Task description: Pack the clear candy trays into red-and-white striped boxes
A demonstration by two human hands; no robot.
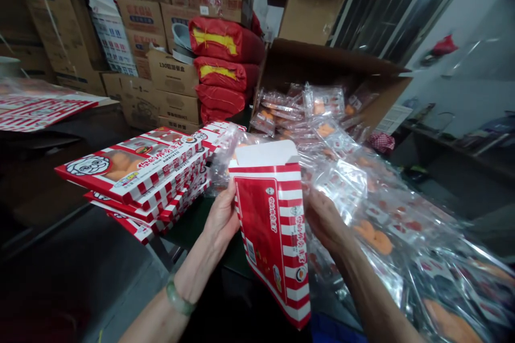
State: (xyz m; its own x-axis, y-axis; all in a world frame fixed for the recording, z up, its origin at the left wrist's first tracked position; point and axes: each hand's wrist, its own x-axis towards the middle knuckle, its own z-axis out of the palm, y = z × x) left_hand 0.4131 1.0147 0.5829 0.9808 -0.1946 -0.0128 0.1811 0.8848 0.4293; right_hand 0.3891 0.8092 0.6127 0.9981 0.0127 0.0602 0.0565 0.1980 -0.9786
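Observation:
A red cardboard box (261, 235) with white-striped sides is held upright and slightly tilted in front of me. Its white top flap (265, 153) stands open. My left hand (223, 213) grips the box's left edge, thumb at the front and the other fingers mostly hidden. On the opposite side, my right hand (325, 217) is closed against the right edge, its fingertips out of sight behind the box. Clear plastic packs (372, 235) with orange, round pieces inside lie heaped beside and beyond my right hand.
Left of the box are stacked filled striped boxes (132, 171). A large open carton (374, 85) spills plastic packs at the back right. Red wrapped bundles (227, 72) and brown cartons (177, 77) are piled behind. More striped packaging (48, 109) lies at far left.

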